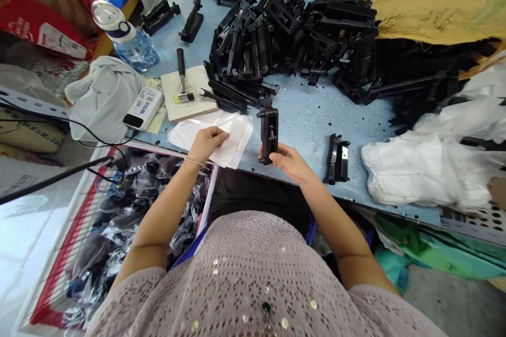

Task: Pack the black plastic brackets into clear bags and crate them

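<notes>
My right hand (290, 162) grips the lower end of a black plastic part (269, 134), a long narrow piece held upright above the table's front edge. On the left, my left hand (209, 143) rests on a stack of thin clear plastic bags (238, 139), thumb and fingers pinched at the bags. Whether it has one bag or more between the fingertips is hard to make out. Another black part (337, 159) lies alone to the right of my right hand. Beyond both hands spreads a large heap of similar black parts (284, 26).
A hammer (182, 71) lies on a pale board (190, 108) at left, near a white device (143, 108), a white cloth and a water bottle (130, 37). White bags (427, 163) sit at right. Below left, a basket (51, 274) holds bagged parts.
</notes>
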A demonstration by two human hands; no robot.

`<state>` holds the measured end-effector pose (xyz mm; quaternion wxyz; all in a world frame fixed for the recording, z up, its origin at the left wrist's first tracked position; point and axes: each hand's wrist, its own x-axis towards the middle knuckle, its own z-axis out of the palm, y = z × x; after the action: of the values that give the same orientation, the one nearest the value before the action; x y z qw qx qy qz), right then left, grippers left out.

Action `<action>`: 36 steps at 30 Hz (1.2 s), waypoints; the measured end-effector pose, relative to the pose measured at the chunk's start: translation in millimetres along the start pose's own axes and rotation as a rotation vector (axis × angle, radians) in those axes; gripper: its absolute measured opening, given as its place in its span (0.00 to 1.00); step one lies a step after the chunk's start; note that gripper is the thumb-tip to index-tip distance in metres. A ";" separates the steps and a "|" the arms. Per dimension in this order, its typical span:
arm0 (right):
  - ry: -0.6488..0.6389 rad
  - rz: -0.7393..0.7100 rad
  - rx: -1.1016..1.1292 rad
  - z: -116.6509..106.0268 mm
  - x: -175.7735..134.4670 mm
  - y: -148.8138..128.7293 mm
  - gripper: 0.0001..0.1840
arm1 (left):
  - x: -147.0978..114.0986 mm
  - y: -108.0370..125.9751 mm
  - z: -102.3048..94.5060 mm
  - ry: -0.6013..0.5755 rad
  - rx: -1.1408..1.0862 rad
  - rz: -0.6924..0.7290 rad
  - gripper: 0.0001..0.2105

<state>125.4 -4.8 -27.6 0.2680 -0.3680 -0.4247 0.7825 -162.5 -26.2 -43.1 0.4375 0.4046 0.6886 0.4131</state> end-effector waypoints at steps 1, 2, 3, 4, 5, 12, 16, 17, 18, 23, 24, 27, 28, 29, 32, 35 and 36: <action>-0.032 0.018 0.065 5.6 3.9 -1.1 0.25 | 0.6 0.8 -4.3 -0.019 -0.068 -0.051 0.11; -0.065 0.032 0.120 11.9 9.3 -2.2 0.27 | 0.4 2.1 -6.2 -0.026 -0.120 -0.081 0.12; -0.097 0.042 0.164 19.1 16.0 -2.8 0.28 | -0.5 3.6 -6.3 -0.025 -0.159 -0.091 0.12; -0.126 0.050 0.197 26.7 23.7 -3.0 0.28 | -1.7 5.1 -4.9 -0.017 -0.186 -0.089 0.13; -0.156 0.061 0.222 34.6 32.2 -2.4 0.28 | -3.2 6.4 -2.8 -0.008 -0.205 -0.081 0.14; -0.171 0.118 0.327 59.8 79.2 10.0 0.25 | -9.9 5.0 -6.5 0.051 -0.223 0.034 0.13; -0.075 0.118 0.352 46.0 78.7 15.2 0.24 | -13.3 0.9 -24.7 0.132 -0.165 0.111 0.12; -0.057 0.117 0.349 42.6 77.2 16.2 0.23 | -15.1 0.6 -28.5 0.158 -0.120 0.145 0.11; -0.042 0.114 0.343 39.9 75.5 17.2 0.23 | -17.5 0.8 -31.7 0.185 -0.047 0.202 0.09; 0.046 0.030 0.237 35.2 56.6 16.1 0.24 | -30.6 6.4 -36.7 0.142 0.554 0.582 0.13; 0.048 0.001 0.212 35.5 49.1 14.8 0.23 | -31.3 7.2 -36.4 0.105 0.613 0.603 0.16; -0.133 0.034 0.160 37.5 22.6 13.1 0.24 | -28.4 6.2 -37.3 0.056 0.585 0.562 0.22; -0.220 0.097 0.148 38.4 14.9 14.5 0.24 | -27.1 5.1 -38.2 0.054 0.546 0.541 0.24; -0.282 0.169 0.142 39.4 9.0 17.1 0.24 | -26.7 4.1 -39.0 0.056 0.511 0.527 0.25; -0.277 0.322 0.174 41.4 5.5 29.8 0.23 | -36.6 4.6 -36.1 0.040 0.462 0.572 0.29; -0.224 0.346 0.253 41.0 17.9 40.7 0.26 | -64.8 11.2 -19.4 -0.106 0.474 0.765 0.31; -0.209 0.334 0.293 40.8 22.5 42.6 0.26 | -75.8 13.6 -11.9 -0.179 0.470 0.843 0.32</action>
<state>74.9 -28.5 -57.1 0.1403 -0.3072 -0.2652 0.9031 -149.0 -93.9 -6.9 0.1866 0.7698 0.4992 0.3512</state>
